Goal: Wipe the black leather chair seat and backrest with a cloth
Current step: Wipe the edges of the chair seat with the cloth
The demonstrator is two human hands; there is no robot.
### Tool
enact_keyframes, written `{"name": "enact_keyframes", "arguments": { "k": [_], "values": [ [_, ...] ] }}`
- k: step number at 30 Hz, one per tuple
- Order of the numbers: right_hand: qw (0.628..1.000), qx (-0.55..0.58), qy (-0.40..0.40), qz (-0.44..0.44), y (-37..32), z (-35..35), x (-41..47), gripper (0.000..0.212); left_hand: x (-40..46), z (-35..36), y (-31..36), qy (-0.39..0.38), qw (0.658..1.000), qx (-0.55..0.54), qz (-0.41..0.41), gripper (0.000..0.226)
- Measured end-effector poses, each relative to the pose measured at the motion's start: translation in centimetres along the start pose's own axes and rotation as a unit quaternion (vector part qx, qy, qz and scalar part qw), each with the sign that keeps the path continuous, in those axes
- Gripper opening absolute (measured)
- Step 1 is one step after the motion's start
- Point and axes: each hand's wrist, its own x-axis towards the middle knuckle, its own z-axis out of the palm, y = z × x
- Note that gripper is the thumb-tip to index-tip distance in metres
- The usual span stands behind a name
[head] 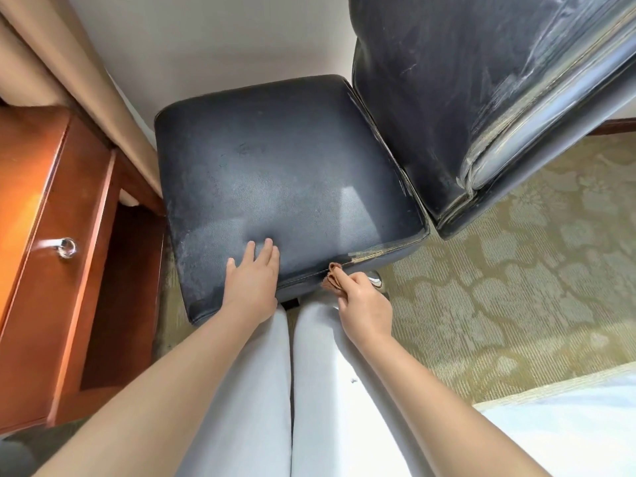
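Observation:
The black leather chair seat (285, 166) fills the middle of the head view, dusty and worn at its near seam. Its backrest (457, 87) rises at the upper right, scuffed, with a shiny rounded edge. My left hand (253, 280) lies flat on the seat's near edge with fingers straight. My right hand (364, 304) grips a small bunched brown cloth (331, 277) and holds it against the seat's front seam, just right of my left hand.
A reddish wooden desk (44, 256) with a metal drawer pull (67, 247) stands close on the left. A beige curtain (69, 63) hangs behind it. Patterned carpet (516, 270) covers the floor on the right, and a white bed corner (568, 435) sits at the lower right.

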Motion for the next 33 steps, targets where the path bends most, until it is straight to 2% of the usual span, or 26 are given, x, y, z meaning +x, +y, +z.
{"name": "enact_keyframes", "arguments": {
  "k": [4, 8, 12, 16, 17, 21, 26, 30, 31, 33],
  "values": [
    [0.998, 0.010, 0.006, 0.064, 0.1, -0.2, 0.6, 0.055, -0.1, -0.1, 0.0, -0.003, 1.000, 0.006, 0.001, 0.092],
    [0.999, -0.033, -0.018, 0.000, -1.4, 0.3, 0.3, 0.049, 0.0, 0.0, -0.3, 0.005, 1.000, -0.006, 0.003, 0.093],
    [0.996, -0.006, 0.001, 0.084, -1.1, -0.2, 0.8, 0.052, 0.2, 0.0, -0.5, 0.010, 1.000, -0.009, 0.006, 0.094],
    [0.998, -0.047, -0.026, -0.015, -2.5, 0.3, 0.1, 0.051, 0.1, 0.1, -0.6, 0.021, 1.000, -0.011, 0.007, 0.094],
    [0.998, -0.052, -0.023, -0.017, -2.2, 0.2, 0.2, 0.051, 0.1, 0.2, -0.6, 0.022, 1.000, -0.011, 0.007, 0.094],
    [0.994, -0.022, 0.006, 0.107, -0.9, -0.6, 1.1, 0.051, 0.2, 0.2, -0.7, 0.022, 1.000, -0.010, 0.012, 0.094],
    [0.999, -0.053, -0.012, 0.000, -2.1, 0.2, 0.2, 0.051, 0.0, 0.4, -0.7, 0.030, 0.999, -0.016, 0.008, 0.093],
    [0.994, 0.004, 0.014, 0.112, -0.6, -0.3, 1.4, 0.053, 0.1, 0.2, -0.7, 0.029, 0.999, -0.016, 0.010, 0.092],
    [0.995, 0.000, 0.005, 0.102, -1.1, -0.3, 1.2, 0.052, 0.1, 0.2, -0.6, 0.029, 0.999, -0.018, 0.008, 0.092],
    [0.999, -0.021, -0.026, 0.024, -2.6, 0.3, 0.3, 0.051, 0.0, 0.3, -0.6, 0.031, 0.999, -0.020, 0.006, 0.091]
  ]
}}
